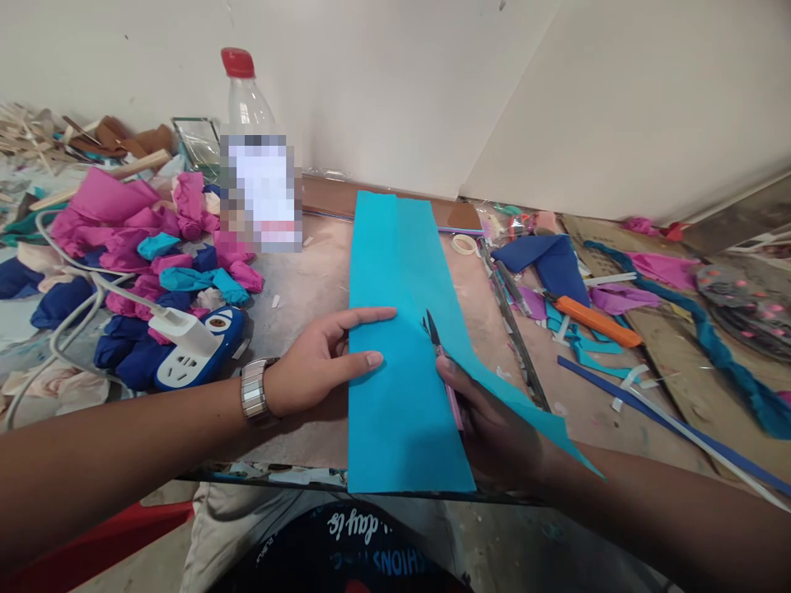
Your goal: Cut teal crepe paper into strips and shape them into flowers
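Turquoise rectangular paper sheet (395, 403) on stained pinkish desk (302, 346). Left hand (330, 354) reaches over sheet's left edge, grip apart, thumb and forefinger extended; right hand (491, 420), thumb uppermost, grip clamped on pink-handled, dark-bladed scissors (435, 333).

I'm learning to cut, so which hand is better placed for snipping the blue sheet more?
The right hand, I think: it holds the scissors, their blades pointing forward. The left hand has its thumb and index finger on the blue sheet, perhaps steadying it.
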A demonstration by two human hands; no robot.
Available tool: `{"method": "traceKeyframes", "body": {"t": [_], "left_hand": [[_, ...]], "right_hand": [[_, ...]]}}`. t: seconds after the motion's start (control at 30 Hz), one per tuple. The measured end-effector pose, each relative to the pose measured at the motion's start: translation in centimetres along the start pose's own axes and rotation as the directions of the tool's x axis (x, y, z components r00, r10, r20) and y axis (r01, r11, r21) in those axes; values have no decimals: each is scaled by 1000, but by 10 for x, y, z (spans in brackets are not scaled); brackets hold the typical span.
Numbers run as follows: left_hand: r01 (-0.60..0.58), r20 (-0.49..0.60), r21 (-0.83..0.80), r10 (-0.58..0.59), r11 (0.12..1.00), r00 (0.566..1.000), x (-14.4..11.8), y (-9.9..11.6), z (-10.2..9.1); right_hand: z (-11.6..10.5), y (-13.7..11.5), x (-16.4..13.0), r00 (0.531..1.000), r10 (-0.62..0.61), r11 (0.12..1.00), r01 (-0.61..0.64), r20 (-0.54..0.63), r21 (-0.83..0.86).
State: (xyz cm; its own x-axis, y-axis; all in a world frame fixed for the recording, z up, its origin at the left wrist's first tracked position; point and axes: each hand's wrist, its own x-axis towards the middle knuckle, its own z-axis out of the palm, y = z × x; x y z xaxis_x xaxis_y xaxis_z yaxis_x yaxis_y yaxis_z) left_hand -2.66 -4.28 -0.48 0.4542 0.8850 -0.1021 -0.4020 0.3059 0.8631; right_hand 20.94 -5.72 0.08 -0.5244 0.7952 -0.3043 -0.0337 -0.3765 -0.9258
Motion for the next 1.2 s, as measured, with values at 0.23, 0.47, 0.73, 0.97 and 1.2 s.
{"method": "traceKeyframes", "body": {"t": [0.23,0.47,0.73,0.97,1.2], "left_hand": [[-34,-68,40,37,999,997,1,1,-1],[-66,-62,48,69,997,996,3,1,-6],[-28,-50,58,31,998,998,2,0,-1],[17,-52,126,-10,992,999,2,-1,0],[10,-77,116,-1,993,997,4,0,-1]], "right_hand": [[26,-16,4,996,88,955,-91,23,282],[21,-16,0,978,167,920,-200,126,338],[22,-15,3,987,100,924,-138,124,357],[18,-19,6,998,-5,981,-6,55,192],[24,-21,7,997,-6,981,-10,82,195]]}}
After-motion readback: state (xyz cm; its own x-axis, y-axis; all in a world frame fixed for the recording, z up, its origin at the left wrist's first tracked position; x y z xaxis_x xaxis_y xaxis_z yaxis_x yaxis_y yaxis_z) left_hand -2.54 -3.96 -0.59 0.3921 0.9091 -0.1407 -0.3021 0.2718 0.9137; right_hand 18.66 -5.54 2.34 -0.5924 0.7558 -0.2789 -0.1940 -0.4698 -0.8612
